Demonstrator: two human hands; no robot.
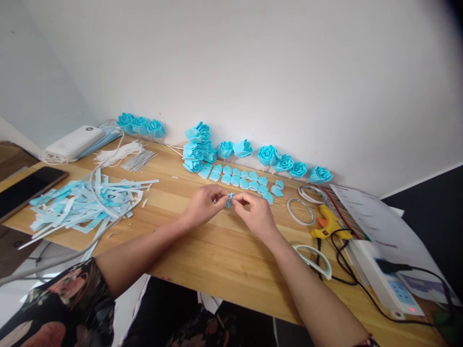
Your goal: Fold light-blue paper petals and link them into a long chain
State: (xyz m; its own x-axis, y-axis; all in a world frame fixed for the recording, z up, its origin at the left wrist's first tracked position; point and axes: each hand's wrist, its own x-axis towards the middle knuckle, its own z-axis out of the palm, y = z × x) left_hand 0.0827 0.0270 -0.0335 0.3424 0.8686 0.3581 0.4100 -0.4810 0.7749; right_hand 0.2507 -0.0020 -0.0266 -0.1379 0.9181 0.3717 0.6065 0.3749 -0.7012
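Between my two hands, above the wooden table [202, 246], is a small blue petal [229, 200], mostly covered by fingertips. My left hand [207, 205] pinches it from the left, thumb and forefinger together. From the right, my right hand [255, 212] grips the same piece in a pinch. Just beyond my fingers lie rows of cut blue petals [235, 179], some with pointed tops. Behind them a bunch of blue artificial flowers [197, 147] is stacked, and more blue flowers [267, 154] lean along the wall.
Left are a heap of blue and white strips [85, 202], a phone [32, 190], a white power bank [70, 143] and white ties [119, 153]. Right are tape rolls [301, 212], a yellow glue gun [329, 224], a white-handled tool [313, 260] and a power strip [385, 279] with black cables.
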